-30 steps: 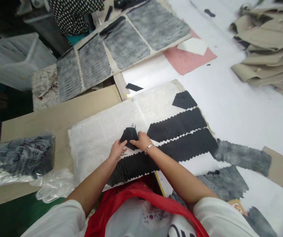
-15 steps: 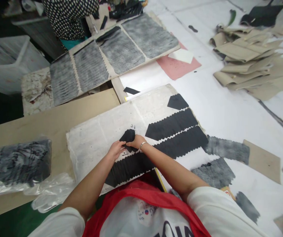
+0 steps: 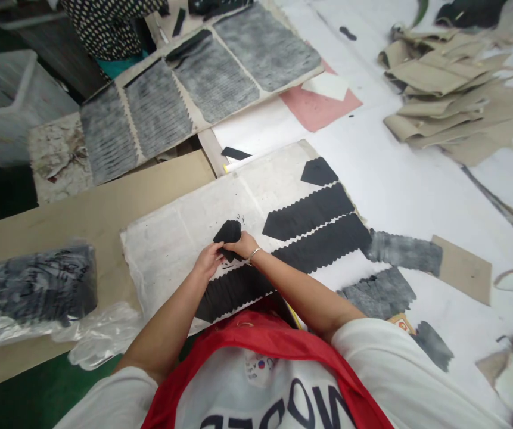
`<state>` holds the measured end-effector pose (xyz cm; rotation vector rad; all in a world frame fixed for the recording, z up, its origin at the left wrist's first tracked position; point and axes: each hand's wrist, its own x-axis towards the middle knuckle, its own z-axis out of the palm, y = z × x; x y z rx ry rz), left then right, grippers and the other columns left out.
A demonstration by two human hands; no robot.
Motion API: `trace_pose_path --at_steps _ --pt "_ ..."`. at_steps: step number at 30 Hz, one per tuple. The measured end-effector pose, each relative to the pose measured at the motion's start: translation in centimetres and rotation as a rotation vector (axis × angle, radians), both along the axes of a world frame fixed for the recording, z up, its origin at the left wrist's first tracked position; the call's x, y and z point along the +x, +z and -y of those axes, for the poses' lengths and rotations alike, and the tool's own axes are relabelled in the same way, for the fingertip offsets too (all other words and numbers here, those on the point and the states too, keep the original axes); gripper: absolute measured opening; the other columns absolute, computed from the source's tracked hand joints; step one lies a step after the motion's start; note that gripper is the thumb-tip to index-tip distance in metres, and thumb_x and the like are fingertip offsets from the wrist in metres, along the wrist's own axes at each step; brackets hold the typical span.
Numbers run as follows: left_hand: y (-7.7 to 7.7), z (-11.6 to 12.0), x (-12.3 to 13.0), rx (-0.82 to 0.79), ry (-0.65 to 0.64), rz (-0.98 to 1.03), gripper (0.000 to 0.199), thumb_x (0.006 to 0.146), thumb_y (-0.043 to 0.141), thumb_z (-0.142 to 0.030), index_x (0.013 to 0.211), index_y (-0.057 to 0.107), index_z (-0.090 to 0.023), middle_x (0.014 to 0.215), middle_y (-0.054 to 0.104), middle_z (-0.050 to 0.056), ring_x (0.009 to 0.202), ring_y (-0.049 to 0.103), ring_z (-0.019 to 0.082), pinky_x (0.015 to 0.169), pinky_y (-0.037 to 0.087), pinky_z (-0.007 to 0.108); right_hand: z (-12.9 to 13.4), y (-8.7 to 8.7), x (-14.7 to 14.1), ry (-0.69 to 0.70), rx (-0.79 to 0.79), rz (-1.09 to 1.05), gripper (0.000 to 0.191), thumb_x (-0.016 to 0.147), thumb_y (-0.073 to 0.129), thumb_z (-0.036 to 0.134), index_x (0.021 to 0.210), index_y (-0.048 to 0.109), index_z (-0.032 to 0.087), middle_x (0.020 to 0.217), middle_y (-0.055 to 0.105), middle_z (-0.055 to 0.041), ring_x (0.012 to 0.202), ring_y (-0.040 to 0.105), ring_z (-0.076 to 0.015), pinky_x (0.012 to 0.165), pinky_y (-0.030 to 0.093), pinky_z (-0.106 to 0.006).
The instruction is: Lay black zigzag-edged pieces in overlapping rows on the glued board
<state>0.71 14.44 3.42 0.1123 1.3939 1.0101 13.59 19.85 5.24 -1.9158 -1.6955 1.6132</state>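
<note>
Between my two hands is a small stack of black pointed pieces (image 3: 228,232), held above a pale board (image 3: 171,238). My left hand (image 3: 210,257) pinches its lower left edge. From the other side my right hand (image 3: 242,245), with a bracelet at the wrist, grips it closed. Below my hands a row of overlapping black pieces with scalloped edges (image 3: 229,292) lies along the board's near side. Two more such rows, a middle row (image 3: 314,211) and a longer row (image 3: 323,241), spread to the right. A short black pointed group (image 3: 319,171) sits near the far right corner.
Behind stands another board with grey-coated panels (image 3: 215,71), and a person in a dotted top (image 3: 104,30) beside it. Beige pieces (image 3: 453,95) are heaped at right. A plastic-wrapped black bundle (image 3: 37,286) lies left. Grey strips (image 3: 403,250) and a tan card (image 3: 462,268) lie right.
The camera view has shifted slightly, moving the scene a little. Both hands keep hold of the black stack, which has barely moved over the board.
</note>
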Motion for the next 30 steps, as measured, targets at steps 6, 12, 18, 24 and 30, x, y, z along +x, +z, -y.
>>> trace_pose_path --at_steps 6,12,18,24,30 --pt "5.0 2.7 2.0 0.26 -0.161 0.004 0.051 0.065 0.072 -0.035 0.113 0.057 -0.026 0.106 0.065 0.005 0.095 0.06 0.02 0.08 0.049 0.031 4.1 3.7 4.2 -0.115 -0.018 -0.474 0.047 0.062 0.075 0.039 0.1 0.063 0.015 0.086 0.068 -0.0003 0.077 0.062 -0.0141 0.068 0.05 -0.023" --pt "6.1 5.8 9.5 0.178 -0.464 0.221 0.072 0.059 0.078 -0.04 0.124 0.052 -0.026 0.114 0.062 0.009 0.101 0.06 0.024 0.082 0.05 0.034 10.4 6.2 14.4 -0.215 -0.044 -0.458 0.052 0.063 0.073 0.038 0.108 0.058 0.016 0.092 0.065 0.0003 0.079 0.06 -0.0131 0.073 0.049 -0.024" --pt "4.0 7.7 18.6 0.006 -0.741 0.386 0.052 0.062 0.077 -0.033 0.109 0.061 -0.018 0.103 0.066 0.012 0.092 0.062 0.024 0.079 0.05 0.036 15.2 4.8 23.5 -0.318 -0.163 -0.265 0.044 0.062 0.071 0.031 0.101 0.059 0.013 0.081 0.066 -0.0001 0.068 0.059 -0.0135 0.062 0.048 -0.024" --pt "2.2 8.3 23.3 -0.045 -0.736 0.337 0.051 0.059 0.078 -0.028 0.106 0.061 -0.02 0.103 0.065 0.009 0.091 0.062 0.022 0.076 0.049 0.035 18.5 2.3 25.7 -0.645 -0.152 -0.457 0.041 0.065 0.068 0.03 0.102 0.058 0.014 0.089 0.068 -0.003 0.077 0.063 -0.0162 0.072 0.051 -0.028" --pt "1.2 9.1 25.0 -0.004 -0.652 0.085 0.036 0.066 0.071 -0.027 0.099 0.061 -0.02 0.102 0.066 0.008 0.091 0.061 0.022 0.078 0.049 0.034 19.1 -0.9 25.0 -0.728 -0.132 -0.36 0.042 0.075 0.061 0.032 0.112 0.053 0.014 0.103 0.067 -0.0076 0.088 0.064 -0.0175 0.076 0.05 -0.028"
